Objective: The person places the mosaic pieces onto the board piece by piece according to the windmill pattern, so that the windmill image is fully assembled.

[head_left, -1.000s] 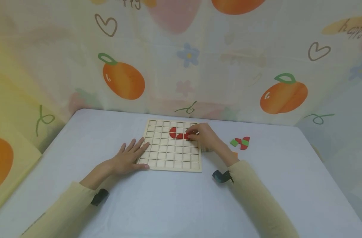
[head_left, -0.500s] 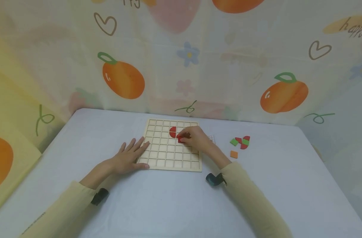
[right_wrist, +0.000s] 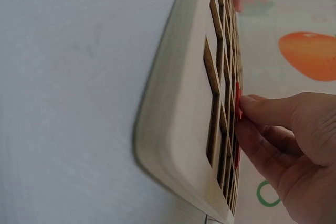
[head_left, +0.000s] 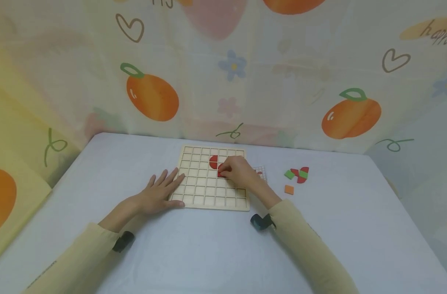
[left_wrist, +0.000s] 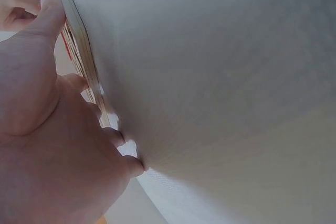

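Note:
A wooden grid board lies on the white table. My left hand rests with spread fingers at its left edge; the left wrist view shows the thumb and fingers of this hand along the board's side. With thumb and fingertips my right hand pinches a red piece at the grid cells right of centre. In the right wrist view the right hand holds the red piece against the grid. Two red quarter-round pieces sit together in cells just up and left of it.
Right of the board lie several red and green pieces and an orange square. A small card with a printed grid is partly hidden behind my right hand. A patterned cloth hangs behind the table.
My right hand has moved left across the board with the red piece, then slightly down. The orange square and the card have come into sight. My left hand has stayed in place.

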`<state>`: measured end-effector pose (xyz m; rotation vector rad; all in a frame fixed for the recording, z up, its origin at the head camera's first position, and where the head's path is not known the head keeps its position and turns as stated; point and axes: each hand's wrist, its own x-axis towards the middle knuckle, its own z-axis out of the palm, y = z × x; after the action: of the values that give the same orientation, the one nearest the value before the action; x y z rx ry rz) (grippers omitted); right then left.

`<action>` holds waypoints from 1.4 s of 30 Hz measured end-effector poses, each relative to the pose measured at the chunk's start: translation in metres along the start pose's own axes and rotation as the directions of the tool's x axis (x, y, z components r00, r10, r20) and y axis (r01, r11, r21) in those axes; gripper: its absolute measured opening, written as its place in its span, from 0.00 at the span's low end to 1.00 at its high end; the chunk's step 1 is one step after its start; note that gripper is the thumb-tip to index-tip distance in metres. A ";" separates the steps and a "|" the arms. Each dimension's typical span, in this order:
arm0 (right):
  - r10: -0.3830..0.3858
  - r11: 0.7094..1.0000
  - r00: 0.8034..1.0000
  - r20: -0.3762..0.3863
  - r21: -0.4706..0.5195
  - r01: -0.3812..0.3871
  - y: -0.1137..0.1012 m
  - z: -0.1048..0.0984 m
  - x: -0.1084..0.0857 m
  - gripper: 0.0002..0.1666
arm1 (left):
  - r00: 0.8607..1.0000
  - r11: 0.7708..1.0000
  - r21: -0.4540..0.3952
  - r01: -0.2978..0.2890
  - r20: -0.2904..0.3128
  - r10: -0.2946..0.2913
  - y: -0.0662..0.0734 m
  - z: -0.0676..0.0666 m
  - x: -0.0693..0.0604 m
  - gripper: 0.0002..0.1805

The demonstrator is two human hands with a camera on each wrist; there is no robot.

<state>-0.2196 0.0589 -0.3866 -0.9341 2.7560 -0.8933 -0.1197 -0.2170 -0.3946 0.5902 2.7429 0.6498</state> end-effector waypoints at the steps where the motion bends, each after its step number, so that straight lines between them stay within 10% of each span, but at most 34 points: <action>1: -0.001 1.000 1.000 0.005 -0.003 0.001 0.000 0.000 0.000 0.05 | 1.000 1.000 0.003 0.003 0.003 -0.003 0.000 0.000 0.000 0.50; 25: 0.014 1.000 1.000 0.028 -0.004 -0.014 -0.004 -0.025 -0.007 0.10 | 1.000 1.000 -0.001 0.009 -0.002 -0.009 0.001 -0.001 -0.002 0.50; 42: 0.157 0.987 0.987 -0.047 -0.027 -0.158 0.042 -0.068 -0.039 0.14 | 1.000 1.000 0.014 0.008 0.005 -0.008 -0.002 -0.001 0.000 0.50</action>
<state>-0.2286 0.1425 -0.3581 -0.6966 2.8403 -0.8582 -0.1208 -0.2190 -0.3952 0.5830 2.7459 0.6272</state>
